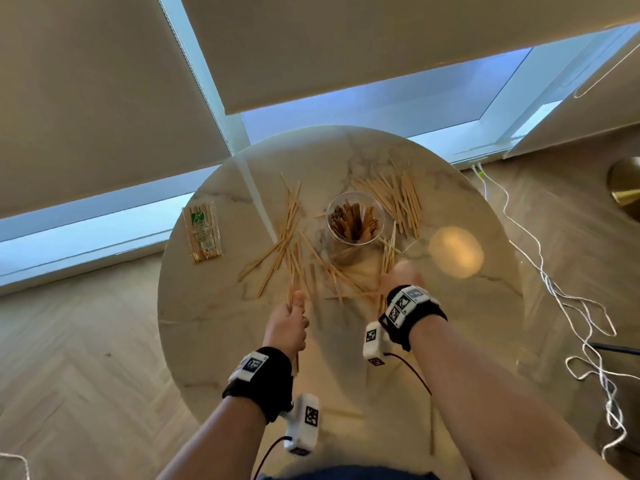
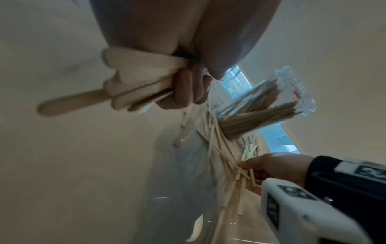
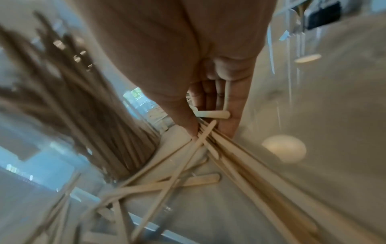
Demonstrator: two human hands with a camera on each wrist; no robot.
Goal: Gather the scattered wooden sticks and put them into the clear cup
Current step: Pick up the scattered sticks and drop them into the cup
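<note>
Sticks on the table: loose wooden sticks lie scattered on the round marble table, in a crossed heap left of the cup, another spread behind and to its right, and a tangle just in front of it, between my two hands.
Sticks in the cup: a bunch already stands inside, leaning outward against the wall.
Clear cup: the clear cup stands upright near the middle of the table, with sticks lying all round its base.
My left hand: my left hand is curled round a small bundle of flat sticks; the left wrist view shows my fingers wrapped over them and the rounded ends poking out past my palm. It sits at the near edge of the left heap.
My right hand: my right hand is low on the table, just in front of the cup and slightly to its right. In the right wrist view my thumb and fingers pinch several sticks together at one end, and the rest fan away across the tabletop.
Wrists: each carries a black band with a white marked camera block.
Packet: a sealed packet of sticks lies near the table's left edge, well apart from the cup.
Floor: pale herringbone wood, with white cord looping along the right.
</note>
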